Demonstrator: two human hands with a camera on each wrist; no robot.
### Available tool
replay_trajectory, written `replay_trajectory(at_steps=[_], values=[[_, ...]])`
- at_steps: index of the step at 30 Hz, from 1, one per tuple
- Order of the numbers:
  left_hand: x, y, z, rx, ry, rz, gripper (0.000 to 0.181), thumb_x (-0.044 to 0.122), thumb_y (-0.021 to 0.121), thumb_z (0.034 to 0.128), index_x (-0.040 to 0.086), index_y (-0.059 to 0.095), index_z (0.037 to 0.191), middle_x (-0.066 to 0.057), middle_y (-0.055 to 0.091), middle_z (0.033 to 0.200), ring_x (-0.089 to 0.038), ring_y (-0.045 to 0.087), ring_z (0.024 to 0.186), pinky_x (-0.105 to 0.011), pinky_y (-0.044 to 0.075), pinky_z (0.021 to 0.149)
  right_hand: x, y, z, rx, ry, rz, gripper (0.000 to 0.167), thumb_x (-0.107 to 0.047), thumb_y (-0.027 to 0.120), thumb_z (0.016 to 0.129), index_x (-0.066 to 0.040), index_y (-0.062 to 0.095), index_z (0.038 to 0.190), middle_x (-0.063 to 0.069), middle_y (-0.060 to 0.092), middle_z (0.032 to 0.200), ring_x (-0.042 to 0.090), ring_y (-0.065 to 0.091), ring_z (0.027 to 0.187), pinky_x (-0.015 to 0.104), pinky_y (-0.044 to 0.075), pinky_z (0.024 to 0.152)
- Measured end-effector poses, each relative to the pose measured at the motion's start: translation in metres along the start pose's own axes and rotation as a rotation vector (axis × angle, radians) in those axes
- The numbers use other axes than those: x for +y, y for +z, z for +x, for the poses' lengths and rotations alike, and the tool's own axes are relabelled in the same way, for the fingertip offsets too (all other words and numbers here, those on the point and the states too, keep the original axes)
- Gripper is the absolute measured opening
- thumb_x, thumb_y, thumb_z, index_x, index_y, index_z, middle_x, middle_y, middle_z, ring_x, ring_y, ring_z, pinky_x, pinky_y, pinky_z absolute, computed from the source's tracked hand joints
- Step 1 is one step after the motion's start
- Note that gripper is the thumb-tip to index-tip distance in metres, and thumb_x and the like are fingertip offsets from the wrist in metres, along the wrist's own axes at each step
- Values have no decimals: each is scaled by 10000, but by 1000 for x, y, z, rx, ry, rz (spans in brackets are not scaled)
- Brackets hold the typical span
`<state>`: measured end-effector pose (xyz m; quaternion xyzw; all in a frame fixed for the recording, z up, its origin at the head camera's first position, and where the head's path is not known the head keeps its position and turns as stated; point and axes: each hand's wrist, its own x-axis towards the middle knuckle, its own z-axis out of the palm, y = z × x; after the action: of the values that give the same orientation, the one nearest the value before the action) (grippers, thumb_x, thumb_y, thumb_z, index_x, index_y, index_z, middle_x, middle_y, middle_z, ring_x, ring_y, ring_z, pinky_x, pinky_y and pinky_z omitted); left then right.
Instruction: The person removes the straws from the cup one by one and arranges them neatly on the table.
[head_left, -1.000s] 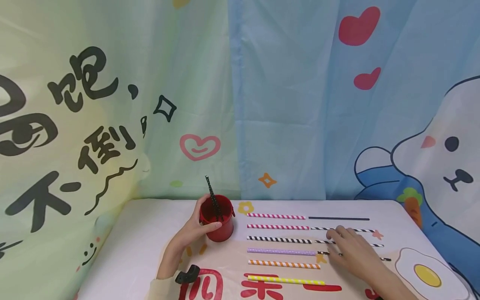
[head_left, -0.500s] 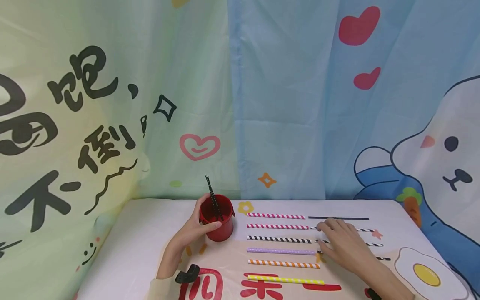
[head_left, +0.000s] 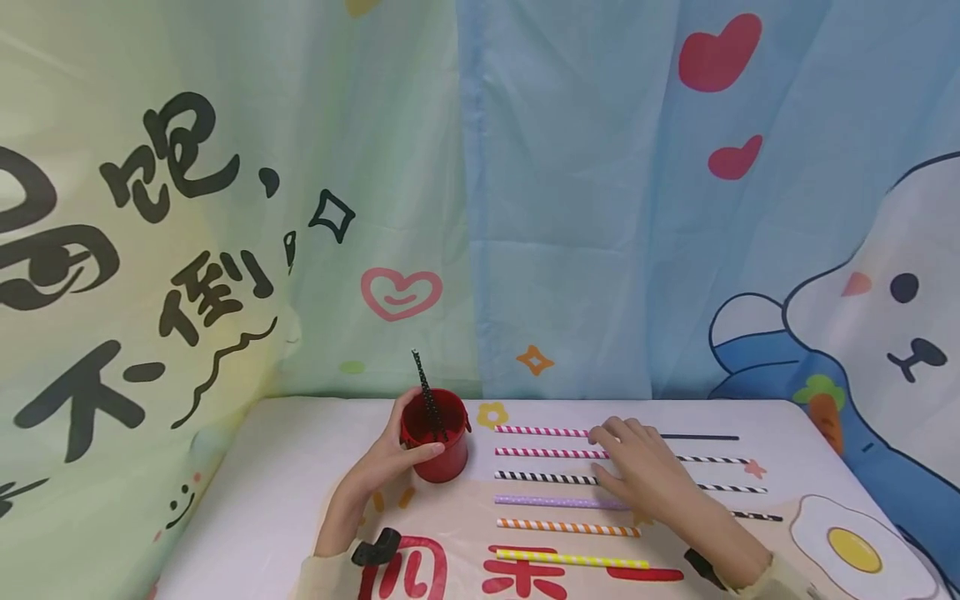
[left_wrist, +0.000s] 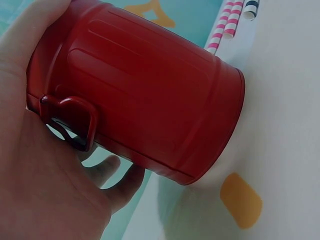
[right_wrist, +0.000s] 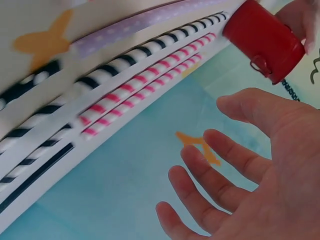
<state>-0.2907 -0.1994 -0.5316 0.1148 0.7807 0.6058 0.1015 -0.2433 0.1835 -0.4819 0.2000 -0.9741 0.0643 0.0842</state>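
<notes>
My left hand [head_left: 390, 457] grips a small red metal bucket [head_left: 450, 460] by its side and rim. Inside leans a black paper straw with white specks [head_left: 423, 383], its top sticking out. My right hand [head_left: 651, 475] is over the rows of paper straws, fingers spread and loosely bent, holding nothing in the right wrist view. Under and beside it lie two pink-striped straws [head_left: 551, 453], a black-striped straw [head_left: 540, 477], a purple dotted straw [head_left: 547, 502] and a solid black straw [head_left: 705, 437]. The hand hides the middle of several straws.
Nearer the front lie an orange-striped straw [head_left: 566, 527] and a yellow straw [head_left: 573, 559]. More black-and-white straws [head_left: 735, 488] form a column at the right. A printed cloth covers the table [head_left: 300, 467]; a patterned curtain [head_left: 562, 208] hangs behind it.
My right hand has moved left, from over the right-hand column of straws to the ends of the left-hand ones. The left hand and bucket have stayed in place.
</notes>
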Motion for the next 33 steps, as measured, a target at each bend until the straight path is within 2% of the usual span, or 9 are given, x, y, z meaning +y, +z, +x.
replay_trajectory(at_steps=[7,13,19,25,28,33], values=[[-1,1,2,-3,4,-11,944,265,782,857,318,161,1566,-68,339,1559,-331,340,1427,-513,489,1054,-16,3,18,106,-111,-11,293,-225,774,844,-141,647,1095,36,637,1060,252,598,993,463,521,872],[-3,0,1,-3,-2,-9,937,269,785,854,325,173,1562,-67,345,1556,-335,343,1424,-518,488,1051,-34,5,40,144,-153,9,264,-224,773,855,-143,639,1068,26,625,1021,236,599,951,422,515,817],[-4,-1,-1,-5,-3,-9,943,273,786,851,317,171,1564,-75,340,1560,-346,333,1431,-523,492,1048,-57,6,61,97,-109,182,229,-224,760,869,-163,664,1067,-18,641,1020,171,600,899,375,530,806],[-5,-2,1,-3,0,-8,949,281,790,848,321,168,1564,-69,342,1559,-341,335,1431,-522,493,1047,-81,2,84,47,-65,372,181,-235,714,912,-179,670,1079,-23,664,1111,182,627,1034,394,543,895],[-4,-1,2,-3,1,-7,949,280,788,851,318,163,1565,-67,340,1561,-334,335,1432,-531,477,1065,-90,-1,95,31,-67,428,178,-239,693,929,-166,671,1090,-11,657,1126,210,630,1054,399,538,898],[-3,0,3,-3,9,-6,954,279,782,850,304,155,1568,-70,339,1562,-331,341,1431,-547,456,1084,-102,-3,114,21,-92,462,171,-233,668,936,-143,670,1081,-11,652,1095,217,634,1040,384,539,895]])
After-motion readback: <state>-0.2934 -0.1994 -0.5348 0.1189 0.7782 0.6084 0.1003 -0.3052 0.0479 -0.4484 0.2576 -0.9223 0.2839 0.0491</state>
